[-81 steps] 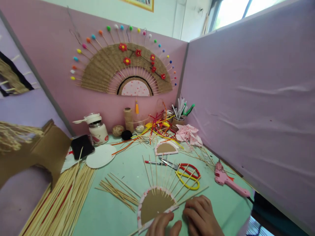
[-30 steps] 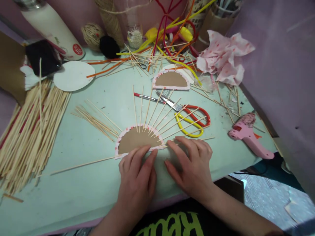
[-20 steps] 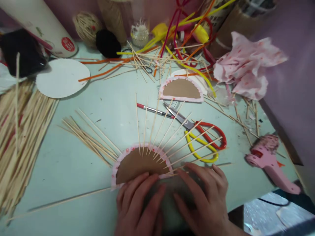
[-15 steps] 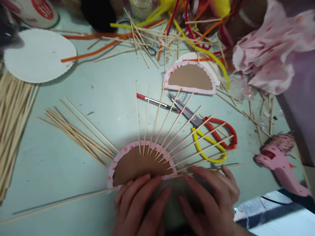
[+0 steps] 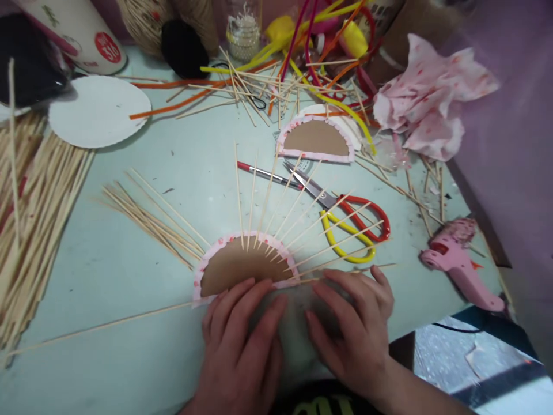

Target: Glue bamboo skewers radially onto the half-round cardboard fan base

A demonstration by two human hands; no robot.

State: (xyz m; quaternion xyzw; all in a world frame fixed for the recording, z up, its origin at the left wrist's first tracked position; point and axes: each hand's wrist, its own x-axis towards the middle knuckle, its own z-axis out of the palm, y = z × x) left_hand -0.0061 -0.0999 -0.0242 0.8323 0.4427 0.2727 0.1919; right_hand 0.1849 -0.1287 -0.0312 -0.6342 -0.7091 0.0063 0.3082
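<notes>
Perhaps "316" on white bottle (image 5: 82, 34)

Craft workshop, glue gun (image 5: 458, 262), scissors (image 5: 345, 216), skewers (image 5: 38, 196)

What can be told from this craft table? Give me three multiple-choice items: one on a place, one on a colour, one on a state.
1. Where does the glue gun lie?
A. right of the scissors
B. on the white paper disc
C. under the skewer bundle

2. What colours are the scissor handles?
A. blue and green
B. red and yellow
C. black and white

3. How are the left hand and right hand?
A. gripping scissors
B. raised off the table
C. flat, fingers at the half-disc fan

Answers: 1 A, it lies near the table's right edge; 2 B, one loop of each colour; 3 C, fingertips touch its straight edge.
</notes>
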